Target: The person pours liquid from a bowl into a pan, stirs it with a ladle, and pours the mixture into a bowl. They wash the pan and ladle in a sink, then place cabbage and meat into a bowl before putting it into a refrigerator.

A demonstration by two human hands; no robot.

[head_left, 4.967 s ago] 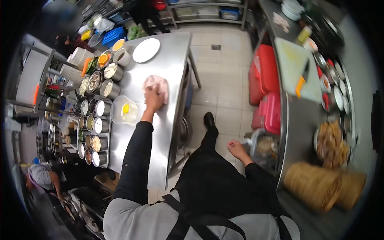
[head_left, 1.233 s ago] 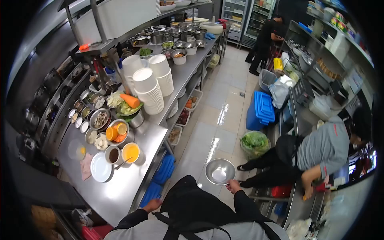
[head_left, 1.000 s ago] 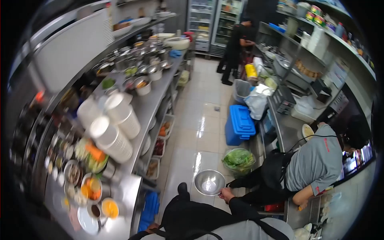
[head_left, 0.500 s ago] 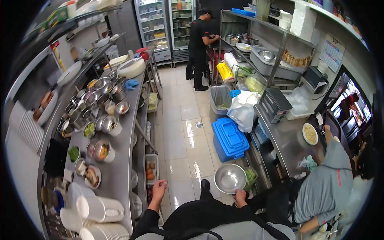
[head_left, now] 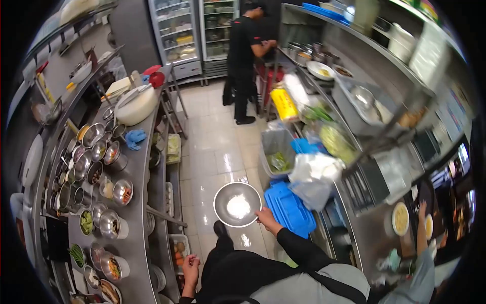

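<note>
A wide stainless steel mixing bowl (head_left: pixel 226 206) is held out over the tiled floor aisle. My right hand (head_left: pixel 269 221) grips it by the right edge of its rim, and its bright inside faces up with no food visible. Low beside the left counter is my left hand (head_left: pixel 191 272), its fingers curled in and nothing seen in them. Close to that hand, a lower-shelf bin (head_left: pixel 172 242) holds eggs and orange-red items. Right of the bowl stands a blue lidded tub (head_left: pixel 288 207).
The left steel counter (head_left: pixel 132 213) carries many metal bowls of ingredients and a large white round container (head_left: pixel 135 105). On the right are a grey waste bin (head_left: pixel 276 164), white plastic bags (head_left: pixel 315 175) and a food plate (head_left: pixel 400 219). Ahead stands a co-worker (head_left: pixel 243 66); another person's arm (head_left: pixel 421 238) reaches in at right.
The bowl in my right hand has moved forward and left, out over the aisle. My body has advanced and the view has turned. My left hand is lower, still curled.
</note>
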